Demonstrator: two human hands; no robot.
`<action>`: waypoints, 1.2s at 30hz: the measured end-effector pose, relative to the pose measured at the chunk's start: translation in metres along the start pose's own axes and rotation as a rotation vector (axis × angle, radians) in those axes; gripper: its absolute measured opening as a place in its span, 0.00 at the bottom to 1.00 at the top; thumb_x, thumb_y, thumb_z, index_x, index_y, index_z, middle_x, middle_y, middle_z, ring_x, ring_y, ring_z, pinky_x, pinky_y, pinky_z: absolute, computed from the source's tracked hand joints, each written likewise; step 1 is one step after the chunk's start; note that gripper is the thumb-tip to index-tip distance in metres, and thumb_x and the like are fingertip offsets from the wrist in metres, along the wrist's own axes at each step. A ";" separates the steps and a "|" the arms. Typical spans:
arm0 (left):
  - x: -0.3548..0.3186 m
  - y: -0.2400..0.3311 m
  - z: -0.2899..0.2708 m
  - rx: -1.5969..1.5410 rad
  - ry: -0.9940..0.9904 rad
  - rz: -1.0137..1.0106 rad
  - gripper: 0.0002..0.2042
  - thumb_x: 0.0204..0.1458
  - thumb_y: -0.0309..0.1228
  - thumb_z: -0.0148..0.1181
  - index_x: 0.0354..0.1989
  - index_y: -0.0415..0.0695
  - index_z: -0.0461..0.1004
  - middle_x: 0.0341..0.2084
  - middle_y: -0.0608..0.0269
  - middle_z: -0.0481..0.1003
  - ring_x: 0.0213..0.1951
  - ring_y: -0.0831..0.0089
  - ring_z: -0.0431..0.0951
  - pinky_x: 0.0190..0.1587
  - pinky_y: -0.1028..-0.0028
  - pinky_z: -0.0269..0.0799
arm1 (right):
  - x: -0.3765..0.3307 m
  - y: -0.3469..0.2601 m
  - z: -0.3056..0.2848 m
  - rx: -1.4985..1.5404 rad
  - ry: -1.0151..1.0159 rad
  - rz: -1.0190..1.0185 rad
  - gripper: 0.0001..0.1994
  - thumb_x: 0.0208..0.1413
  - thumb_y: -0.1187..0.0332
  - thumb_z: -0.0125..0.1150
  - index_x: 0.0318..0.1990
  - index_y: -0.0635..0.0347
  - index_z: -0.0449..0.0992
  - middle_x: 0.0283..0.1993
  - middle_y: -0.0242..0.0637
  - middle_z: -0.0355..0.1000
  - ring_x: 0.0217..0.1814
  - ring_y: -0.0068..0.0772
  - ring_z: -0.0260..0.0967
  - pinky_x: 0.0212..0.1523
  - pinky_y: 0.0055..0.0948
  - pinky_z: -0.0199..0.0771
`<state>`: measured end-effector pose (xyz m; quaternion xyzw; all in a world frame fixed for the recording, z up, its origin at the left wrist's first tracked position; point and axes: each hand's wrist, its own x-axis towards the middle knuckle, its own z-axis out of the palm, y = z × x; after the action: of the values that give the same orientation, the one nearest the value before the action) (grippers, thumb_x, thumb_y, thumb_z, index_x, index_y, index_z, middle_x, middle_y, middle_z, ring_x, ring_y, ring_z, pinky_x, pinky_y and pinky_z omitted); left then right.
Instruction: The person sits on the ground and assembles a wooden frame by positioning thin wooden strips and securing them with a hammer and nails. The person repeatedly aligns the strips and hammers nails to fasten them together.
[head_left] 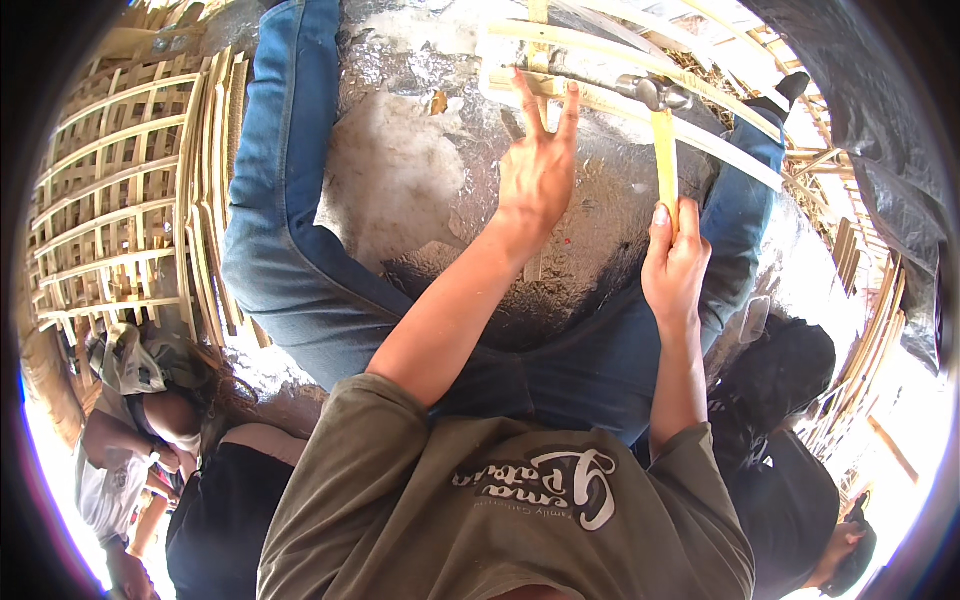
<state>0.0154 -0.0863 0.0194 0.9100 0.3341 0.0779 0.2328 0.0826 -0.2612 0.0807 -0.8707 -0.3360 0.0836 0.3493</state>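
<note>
My left hand reaches forward and its fingers pinch something small against crossed pale bamboo strips at the top of the view; whether it is a nail I cannot tell. My right hand grips the yellow wooden handle of a hammer, whose metal head sits just right of the left fingertips, over the strips. My legs in blue jeans spread to either side of the rough grey floor.
Woven bamboo lattice panels stand at the left, and more bamboo slats lie at the right. One person sits at lower left, another in dark clothes at lower right.
</note>
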 end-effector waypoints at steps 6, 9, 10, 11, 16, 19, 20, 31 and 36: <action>-0.002 -0.004 0.003 0.014 0.048 0.023 0.44 0.46 0.12 0.53 0.76 0.53 0.53 0.70 0.17 0.37 0.25 0.53 0.84 0.23 0.69 0.82 | -0.005 0.005 -0.002 0.032 0.019 0.009 0.06 0.69 0.71 0.52 0.40 0.64 0.67 0.21 0.49 0.66 0.20 0.51 0.68 0.23 0.36 0.66; -0.002 -0.003 0.001 0.022 0.059 0.029 0.44 0.45 0.12 0.54 0.76 0.53 0.54 0.70 0.17 0.37 0.25 0.54 0.84 0.23 0.71 0.82 | -0.003 0.008 -0.003 0.042 0.036 0.018 0.06 0.70 0.70 0.52 0.41 0.64 0.67 0.21 0.47 0.65 0.18 0.47 0.65 0.22 0.35 0.64; -0.002 -0.003 -0.001 0.023 0.063 0.034 0.45 0.45 0.12 0.54 0.76 0.53 0.54 0.70 0.18 0.37 0.25 0.55 0.84 0.24 0.71 0.82 | -0.001 0.011 -0.003 0.059 0.021 0.032 0.07 0.70 0.69 0.51 0.41 0.63 0.67 0.20 0.45 0.65 0.17 0.43 0.64 0.20 0.33 0.63; -0.002 -0.003 -0.003 0.006 0.024 0.018 0.44 0.46 0.12 0.53 0.76 0.54 0.53 0.71 0.18 0.35 0.25 0.55 0.84 0.26 0.70 0.83 | 0.002 0.013 -0.003 0.075 0.006 0.047 0.08 0.71 0.68 0.50 0.42 0.63 0.68 0.20 0.42 0.65 0.15 0.38 0.62 0.19 0.32 0.61; -0.001 -0.004 0.003 -0.048 0.028 -0.003 0.47 0.45 0.11 0.54 0.77 0.56 0.51 0.72 0.22 0.34 0.24 0.60 0.83 0.22 0.73 0.80 | 0.025 -0.010 -0.023 0.980 -0.364 0.631 0.15 0.73 0.53 0.47 0.44 0.55 0.68 0.23 0.20 0.54 0.16 0.10 0.47 0.14 0.16 0.49; -0.001 -0.005 0.004 -0.060 0.061 0.006 0.46 0.44 0.11 0.54 0.76 0.56 0.52 0.72 0.23 0.35 0.25 0.60 0.84 0.21 0.74 0.80 | 0.040 -0.007 -0.040 1.201 -0.392 0.702 0.16 0.71 0.51 0.49 0.45 0.55 0.68 0.23 0.20 0.53 0.16 0.10 0.46 0.12 0.15 0.48; 0.000 -0.005 0.003 -0.078 0.055 0.010 0.45 0.45 0.12 0.53 0.76 0.56 0.53 0.72 0.22 0.35 0.25 0.58 0.84 0.22 0.73 0.81 | 0.045 -0.004 -0.047 1.261 -0.387 0.707 0.16 0.71 0.50 0.50 0.46 0.55 0.68 0.23 0.20 0.53 0.16 0.10 0.45 0.12 0.15 0.48; -0.003 -0.003 0.002 -0.017 0.102 -0.015 0.36 0.56 0.25 0.58 0.75 0.59 0.55 0.72 0.26 0.43 0.23 0.54 0.83 0.22 0.69 0.81 | -0.006 0.037 -0.057 1.894 -0.224 0.766 0.17 0.74 0.55 0.44 0.52 0.60 0.68 0.28 0.23 0.52 0.17 0.08 0.44 0.11 0.10 0.48; -0.007 -0.002 -0.002 0.003 0.156 0.019 0.32 0.60 0.32 0.58 0.74 0.54 0.57 0.72 0.31 0.46 0.34 0.45 0.84 0.30 0.61 0.84 | -0.020 0.039 -0.040 1.809 -0.205 0.853 0.16 0.72 0.52 0.49 0.49 0.56 0.68 0.27 0.22 0.53 0.17 0.08 0.43 0.12 0.10 0.47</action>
<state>0.0084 -0.0891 0.0202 0.9047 0.3426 0.1502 0.2038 0.1029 -0.3172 0.0824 -0.3142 0.1654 0.5004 0.7897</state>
